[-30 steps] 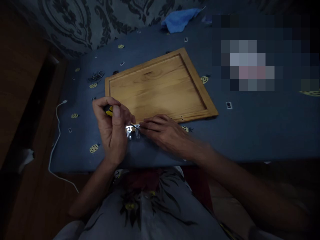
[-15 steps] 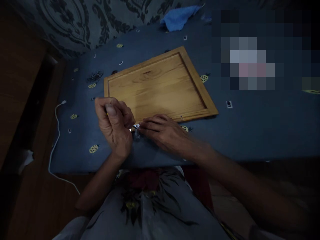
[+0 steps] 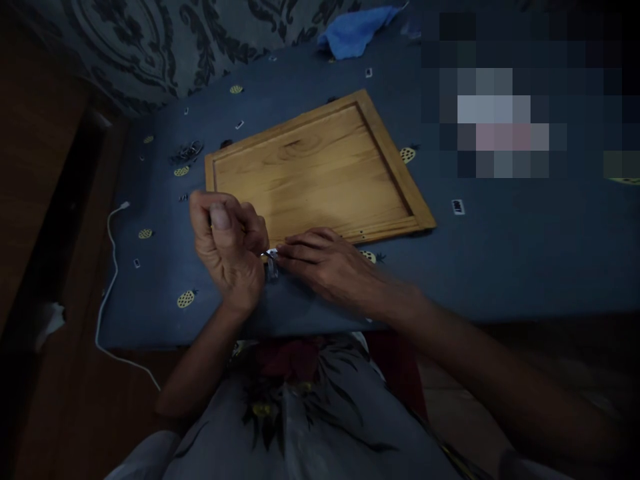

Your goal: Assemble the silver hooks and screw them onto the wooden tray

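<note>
A framed wooden cabinet door [image 3: 310,173] lies on the cloth-covered table. At its near edge, toward the left, sits a small shiny metal hinge [image 3: 273,268], partly hidden between my hands. My left hand [image 3: 227,247] is closed in a fist, thumb up, around a screwdriver [image 3: 265,254]; only its thin metal shaft shows, pointing at the hinge. My right hand [image 3: 330,267] rests along the door's near edge, fingers stretched together. Its fingertips touch and steady the hinge; the thumb is hidden beneath.
A small heap of dark screws or metal bits [image 3: 187,153] lies left of the door. A blue cloth [image 3: 357,32] is at the back. A white cable [image 3: 114,247] hangs over the table's left side. A blurred-out area covers the upper right.
The view has shifted slightly. My left fist has turned a little with the screwdriver, and its shaft lies at a slightly different angle. My right hand stays in place.
</note>
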`<state>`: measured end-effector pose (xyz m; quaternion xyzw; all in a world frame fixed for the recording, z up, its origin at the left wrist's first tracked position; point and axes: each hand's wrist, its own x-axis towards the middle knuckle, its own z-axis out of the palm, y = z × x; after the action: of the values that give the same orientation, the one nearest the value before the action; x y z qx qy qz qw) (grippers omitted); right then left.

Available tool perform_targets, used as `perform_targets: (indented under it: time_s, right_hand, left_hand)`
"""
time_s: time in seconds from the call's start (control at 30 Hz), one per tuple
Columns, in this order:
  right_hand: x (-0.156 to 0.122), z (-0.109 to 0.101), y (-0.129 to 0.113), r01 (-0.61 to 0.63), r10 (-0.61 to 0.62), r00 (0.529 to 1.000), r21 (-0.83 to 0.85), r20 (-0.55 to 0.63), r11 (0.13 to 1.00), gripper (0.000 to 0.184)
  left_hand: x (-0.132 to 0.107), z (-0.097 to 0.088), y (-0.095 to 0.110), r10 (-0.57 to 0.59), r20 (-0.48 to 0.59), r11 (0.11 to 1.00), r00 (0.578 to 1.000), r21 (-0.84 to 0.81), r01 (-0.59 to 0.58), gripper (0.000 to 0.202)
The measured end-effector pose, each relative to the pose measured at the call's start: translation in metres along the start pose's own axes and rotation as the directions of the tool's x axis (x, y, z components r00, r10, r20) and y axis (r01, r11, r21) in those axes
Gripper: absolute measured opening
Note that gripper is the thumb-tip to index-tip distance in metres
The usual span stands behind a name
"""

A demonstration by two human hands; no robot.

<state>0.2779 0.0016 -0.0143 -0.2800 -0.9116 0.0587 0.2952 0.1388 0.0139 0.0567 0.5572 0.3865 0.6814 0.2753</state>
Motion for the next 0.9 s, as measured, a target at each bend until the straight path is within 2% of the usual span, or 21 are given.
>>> perform_targets:
  time_s: [0.1,0.2,0.27,0.3,0.37,0.43,0.5,0.6,0.9]
  right_hand:
    - [0.001,-0.001,0.000,-0.003,0.003,1.000,0.005,0.012,1.000,0.031]
    - [0.001,-0.002,0.000,-0.008,0.008,1.000,0.034,0.025,0.999,0.033]
    - [0.001,-0.002,0.000,-0.013,0.012,1.000,0.043,0.025,0.999,0.033]
    - [0.001,-0.002,0.000,-0.015,0.014,1.000,0.043,0.024,0.999,0.033]
    - [0.000,-0.001,0.000,-0.020,0.019,1.000,0.044,0.019,0.999,0.033]
    - [-0.002,0.000,0.002,-0.022,0.021,1.000,0.060,0.018,0.998,0.033]
    - [-0.003,0.002,0.003,-0.019,0.018,1.000,0.079,0.012,0.997,0.033]
    - [-0.004,0.004,0.004,-0.002,0.003,1.000,0.083,-0.010,0.997,0.031]
    - [-0.002,0.002,0.002,0.016,-0.013,0.999,0.047,-0.050,0.999,0.029]
  left_hand:
    - [0.000,-0.008,-0.002,-0.026,0.084,1.000,0.996,0.020,0.024,0.040]
    - [0.004,-0.024,0.001,-0.065,0.199,0.997,0.978,-0.029,0.073,0.031]
    - [0.008,-0.036,0.006,-0.058,0.284,0.996,0.957,0.075,0.038,0.023]
    - [0.010,-0.042,0.009,-0.089,0.322,0.984,0.942,0.172,0.034,0.021]
    - [0.013,-0.052,0.015,-0.111,0.358,0.947,0.927,0.320,-0.010,0.022]
    - [0.013,-0.057,0.020,-0.079,0.313,0.941,0.947,0.337,-0.033,0.020]
    - [0.011,-0.059,0.024,-0.027,0.227,0.958,0.974,0.283,-0.039,0.014]
    - [0.006,-0.058,0.026,0.011,0.128,0.971,0.992,0.236,-0.042,0.011]
    - [0.000,-0.054,0.020,-0.040,0.135,0.995,0.990,0.095,0.027,0.010]
